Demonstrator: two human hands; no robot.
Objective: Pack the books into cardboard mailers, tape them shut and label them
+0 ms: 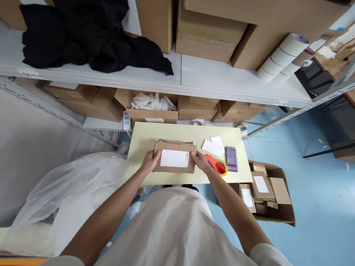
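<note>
Left hand (151, 162) and right hand (200, 160) grip the box (175, 158) by its two ends at the frame's centre, above the table (142, 138). Right of centre lie white cards (211, 147) and a red tape dispenser (214, 164); lower right, a carton (288, 216) holds parcels (262, 191).

The box (174, 170) is brown, its label (174, 159) white, the counter (142, 140) pale yellow, the tape dispenser (214, 163) at right orange-red, the far-left cloth (90, 30) black, the floor (322, 212) blue.

Brown cardboard box (174, 169), 1 white label (174, 159) face up, over the pale yellow tabletop (146, 135)
</note>
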